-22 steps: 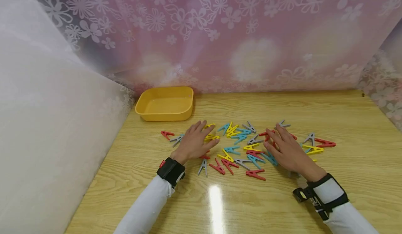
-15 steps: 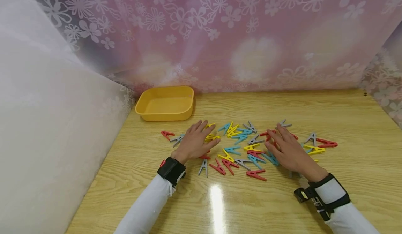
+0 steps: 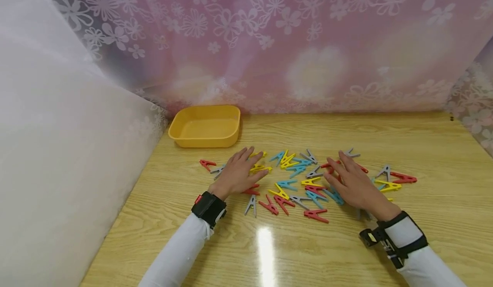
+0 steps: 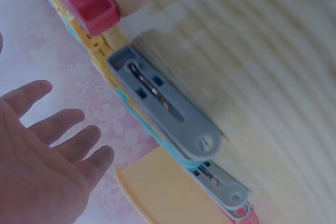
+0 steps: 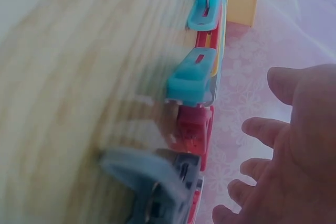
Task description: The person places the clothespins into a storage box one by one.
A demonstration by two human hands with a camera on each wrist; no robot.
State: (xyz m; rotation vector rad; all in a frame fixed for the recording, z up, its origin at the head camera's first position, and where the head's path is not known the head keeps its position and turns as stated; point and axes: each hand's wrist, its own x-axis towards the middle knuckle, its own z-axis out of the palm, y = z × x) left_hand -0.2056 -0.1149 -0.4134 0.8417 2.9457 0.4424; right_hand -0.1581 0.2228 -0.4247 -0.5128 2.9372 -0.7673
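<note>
- Hovering over the clothespins (image 3: 315,189) scattered on the wooden table (image 3: 323,248), the left hand (image 3: 239,174) has its fingers spread and fairly straight, gripping nothing.
- At its 3 o'clock, the right hand (image 3: 356,186) hangs above the same spread, fingers loosely extended and apart, nothing held.
- A grey clothespin (image 3: 251,201) lies near the left hand, toward 5 o'clock.
- A red clothespin (image 3: 409,179) lies near the right hand, toward 3 o'clock.
- A yellow tray (image 3: 206,142) stands at 11 o'clock from the left hand.
</note>
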